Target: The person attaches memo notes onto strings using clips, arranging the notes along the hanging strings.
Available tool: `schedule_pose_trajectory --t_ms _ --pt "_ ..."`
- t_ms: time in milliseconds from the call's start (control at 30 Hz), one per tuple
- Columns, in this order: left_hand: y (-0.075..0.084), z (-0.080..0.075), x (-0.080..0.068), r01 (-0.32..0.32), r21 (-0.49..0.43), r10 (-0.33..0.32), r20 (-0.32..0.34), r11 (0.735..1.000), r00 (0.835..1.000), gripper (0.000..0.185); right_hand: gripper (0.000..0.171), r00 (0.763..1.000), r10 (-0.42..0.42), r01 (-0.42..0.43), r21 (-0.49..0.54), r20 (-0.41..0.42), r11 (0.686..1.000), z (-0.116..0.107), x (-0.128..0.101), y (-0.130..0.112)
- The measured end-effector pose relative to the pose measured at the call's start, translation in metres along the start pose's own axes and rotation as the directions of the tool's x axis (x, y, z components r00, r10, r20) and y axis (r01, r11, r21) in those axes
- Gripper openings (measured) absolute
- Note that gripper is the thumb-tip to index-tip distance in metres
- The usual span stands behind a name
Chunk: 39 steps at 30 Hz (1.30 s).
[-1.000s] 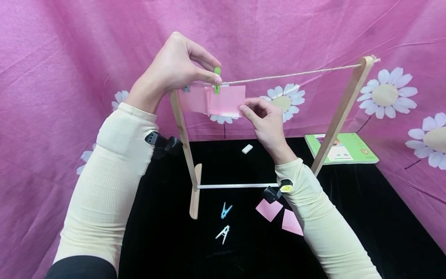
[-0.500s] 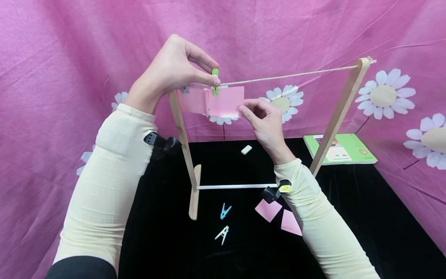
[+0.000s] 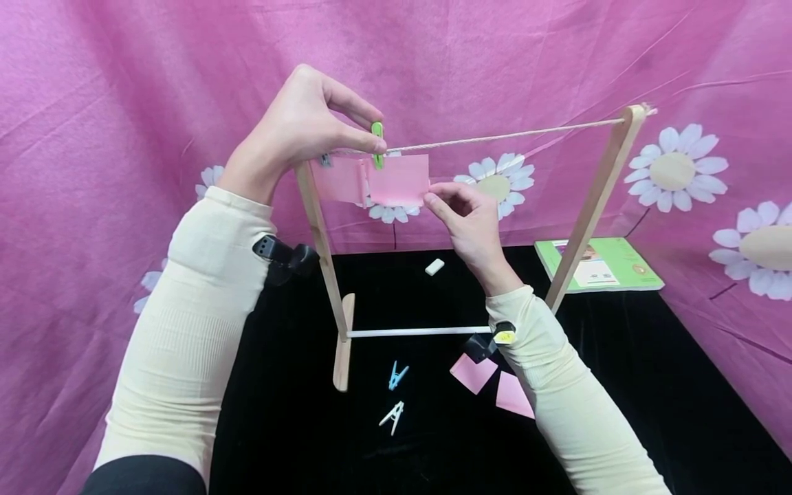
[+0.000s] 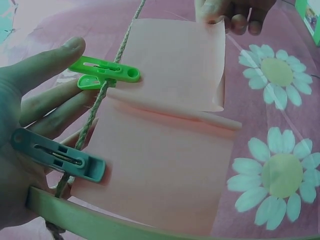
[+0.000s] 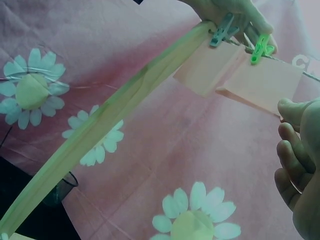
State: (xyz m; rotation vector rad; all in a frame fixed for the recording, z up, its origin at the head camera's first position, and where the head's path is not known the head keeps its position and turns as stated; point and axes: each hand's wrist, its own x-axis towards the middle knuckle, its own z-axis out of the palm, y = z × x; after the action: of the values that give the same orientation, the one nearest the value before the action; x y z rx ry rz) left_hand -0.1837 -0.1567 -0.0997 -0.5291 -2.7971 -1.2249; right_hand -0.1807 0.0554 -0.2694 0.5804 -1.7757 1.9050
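My left hand (image 3: 297, 127) pinches a green clothespin (image 3: 378, 146) between thumb and fingers at the rope (image 3: 495, 139). The pin sits over the rope and the top edge of a pink paper square (image 3: 401, 180). My right hand (image 3: 473, 223) holds that square's lower right corner between thumb and index finger. Beside it hangs a second pink square (image 4: 160, 165), fixed to the rope by a blue-grey clothespin (image 4: 60, 155) near the left post. In the left wrist view the squares meet at a curled edge.
A wooden frame (image 3: 590, 206) carries the rope, with a white bar (image 3: 421, 331) low across it. On the black cloth lie a blue clothespin (image 3: 397, 376), a white clothespin (image 3: 392, 417), two pink squares (image 3: 474, 373) and a white eraser-like block (image 3: 435, 267). A green book (image 3: 625, 265) lies back right.
Both hands keep their holds on the green clothespin and the pink square. The whole scene has drifted slightly left in the head view.
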Motion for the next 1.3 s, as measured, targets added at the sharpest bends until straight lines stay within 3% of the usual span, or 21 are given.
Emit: schedule_pose_trajectory --t_ms 100,233,400,600,700,733,800,867,900,1000,1033,1067,1133,1200,1300 --pt "0.0 -0.001 0.0 0.006 0.006 -0.006 -0.004 1.0 1.0 0.046 0.02 1.0 0.011 -0.011 0.009 -0.001 1.0 -0.004 -0.004 0.005" --pt "-0.001 -0.001 0.0 0.005 -0.011 -0.005 -0.02 1.0 1.0 0.047 0.022 0.999 0.042 -0.044 -0.052 -0.032 0.998 -0.015 -0.015 0.015" --pt "-0.001 -0.001 0.001 -0.063 -0.065 0.059 -0.059 0.996 0.996 0.043 0.023 0.989 0.111 -0.126 -0.16 -0.096 0.979 -0.04 -0.038 0.034" --pt "0.005 -0.007 -0.004 -0.17 -0.071 0.157 -0.162 0.983 0.974 0.034 0.023 0.967 0.204 -0.234 -0.222 -0.151 0.946 -0.074 -0.077 0.047" --pt "0.008 -0.011 -0.013 -0.226 -0.093 0.198 -0.243 0.97 0.95 0.028 0.022 0.952 0.244 -0.284 -0.231 -0.188 0.931 -0.089 -0.101 0.046" --pt "0.008 -0.011 -0.017 -0.255 -0.111 0.218 -0.274 0.96 0.937 0.025 0.021 0.944 0.259 -0.304 -0.229 -0.206 0.925 -0.094 -0.109 0.049" --pt "0.006 -0.012 -0.028 -0.341 -0.108 0.284 -0.357 0.934 0.89 0.02 0.019 0.93 0.285 -0.338 -0.229 -0.234 0.913 -0.106 -0.126 0.055" --pt "-0.002 -0.012 -0.038 -0.48 -0.105 0.393 -0.439 0.871 0.808 0.015 0.016 0.911 0.313 -0.377 -0.233 -0.27 0.897 -0.118 -0.144 0.063" --pt "-0.007 -0.011 -0.044 -0.553 -0.101 0.446 -0.479 0.827 0.756 0.014 0.015 0.901 0.323 -0.395 -0.24 -0.291 0.887 -0.125 -0.153 0.068" --pt "-0.024 -0.005 -0.061 -0.733 -0.131 0.544 -0.587 0.667 0.6 0.012 0.017 0.865 0.357 -0.457 -0.259 -0.352 0.851 -0.141 -0.179 0.082" --pt "-0.031 -0.002 -0.068 -0.779 -0.159 0.557 -0.613 0.607 0.559 0.013 0.018 0.853 0.366 -0.477 -0.271 -0.371 0.836 -0.146 -0.188 0.086" --pt "-0.037 0.002 -0.075 -0.804 -0.191 0.544 -0.646 0.563 0.535 0.013 0.02 0.846 0.369 -0.491 -0.29 -0.385 0.822 -0.15 -0.196 0.089" --pt "-0.051 0.012 -0.09 -0.836 -0.242 0.51 -0.698 0.493 0.503 0.015 0.021 0.828 0.386 -0.527 -0.329 -0.407 0.784 -0.154 -0.213 0.091" --pt "-0.067 0.024 -0.104 -0.848 -0.277 0.481 -0.725 0.451 0.493 0.017 0.021 0.816 0.394 -0.55 -0.359 -0.423 0.754 -0.158 -0.227 0.092" --pt "-0.095 0.044 -0.124 -0.838 -0.328 0.451 -0.726 0.436 0.519 0.016 0.021 0.797 0.405 -0.583 -0.393 -0.449 0.711 -0.161 -0.245 0.089"
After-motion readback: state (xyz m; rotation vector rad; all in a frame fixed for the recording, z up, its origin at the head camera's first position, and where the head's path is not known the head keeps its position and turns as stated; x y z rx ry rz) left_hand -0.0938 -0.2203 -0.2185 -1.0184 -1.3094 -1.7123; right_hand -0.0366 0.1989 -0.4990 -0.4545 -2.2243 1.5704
